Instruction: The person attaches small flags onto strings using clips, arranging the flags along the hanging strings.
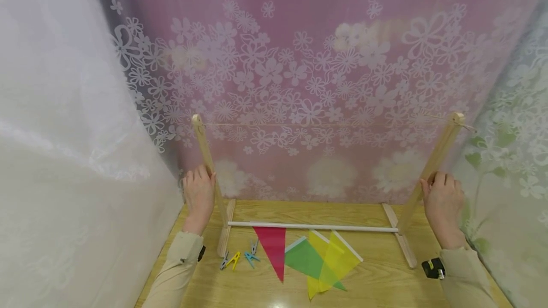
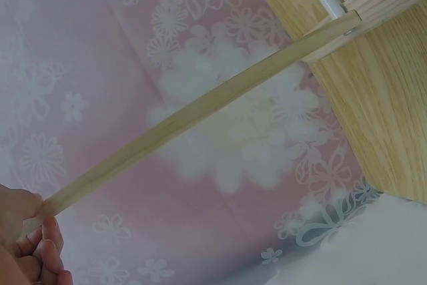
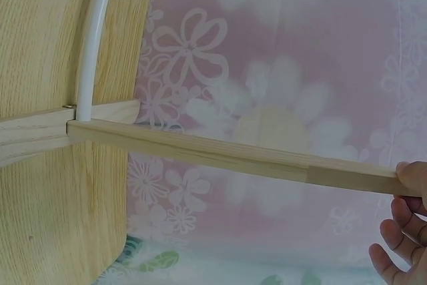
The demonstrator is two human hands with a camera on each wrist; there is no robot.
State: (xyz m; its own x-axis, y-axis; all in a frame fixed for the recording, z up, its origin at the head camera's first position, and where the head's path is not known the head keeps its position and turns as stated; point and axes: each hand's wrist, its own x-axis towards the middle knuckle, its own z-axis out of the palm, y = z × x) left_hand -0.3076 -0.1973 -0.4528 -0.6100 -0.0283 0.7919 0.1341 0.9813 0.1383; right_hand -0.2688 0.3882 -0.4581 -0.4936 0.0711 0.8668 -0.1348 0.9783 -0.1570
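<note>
A wooden stand has a left post (image 1: 207, 153), a right post (image 1: 435, 158) and a white crossbar (image 1: 312, 226) low between them. A thin string (image 1: 325, 124) runs between the tops of the posts. My left hand (image 1: 199, 196) pinches the left post partway up; in the left wrist view its thumb and fingers (image 2: 50, 228) meet on the wood. On the other side, my right hand (image 1: 443, 203) holds the right post at a similar height, with thumb and index finger on it and the other fingers (image 3: 397, 238) loosely bent below.
Before the crossbar lie a red pennant (image 1: 272, 248), a green pennant (image 1: 304, 258) and overlapping yellow pennants (image 1: 342, 258). Several small clothespins, including a yellow one (image 1: 233, 260) and a blue one (image 1: 251, 258), lie left of them. Flowered curtains (image 1: 299, 61) enclose the wooden table (image 1: 368, 284).
</note>
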